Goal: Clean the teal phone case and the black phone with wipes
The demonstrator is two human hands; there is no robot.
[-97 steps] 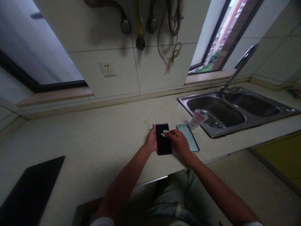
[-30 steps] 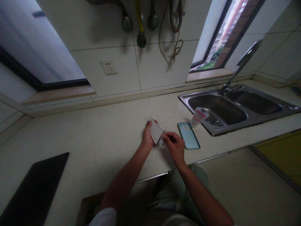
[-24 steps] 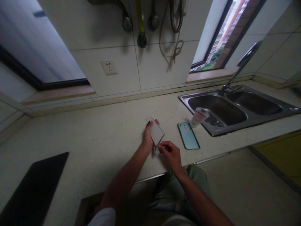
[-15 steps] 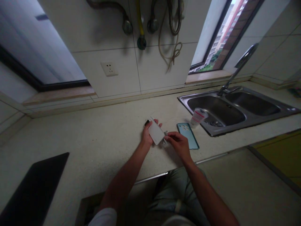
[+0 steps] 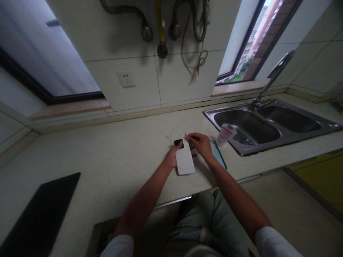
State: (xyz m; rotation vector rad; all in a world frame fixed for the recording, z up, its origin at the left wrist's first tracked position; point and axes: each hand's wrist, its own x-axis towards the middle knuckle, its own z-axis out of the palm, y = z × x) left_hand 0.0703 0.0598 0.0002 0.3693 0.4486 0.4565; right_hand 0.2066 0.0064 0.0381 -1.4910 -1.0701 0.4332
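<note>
My left hand [image 5: 173,156] is wrapped round a white smartphone [image 5: 185,160], its back turned up and its black camera block near my thumb. The phone is held just above the counter. At the phone's upper right edge my right hand [image 5: 200,144] is closed, thumb and fingertips pinching a small pale crumpled piece [image 5: 186,136], perhaps tissue or cloth; most of it is hidden by the fingers. A teal phone case [image 5: 219,157] lies on the counter right of my right hand, which partly covers it.
A clear plastic cup with red stripes [image 5: 225,134] stands tilted-looking beside the double steel sink [image 5: 241,151]. The chrome tap [image 5: 273,78] rises behind it. A black panel [image 5: 45,210] lies at the left of the pale counter [image 5: 120,142]. Hoses and a socket [image 5: 126,79] are on the wall.
The phone has turned upright and come slightly right and nearer. My right hand has moved from its lower end to its camera end with the pale piece, now covering part of the teal case.
</note>
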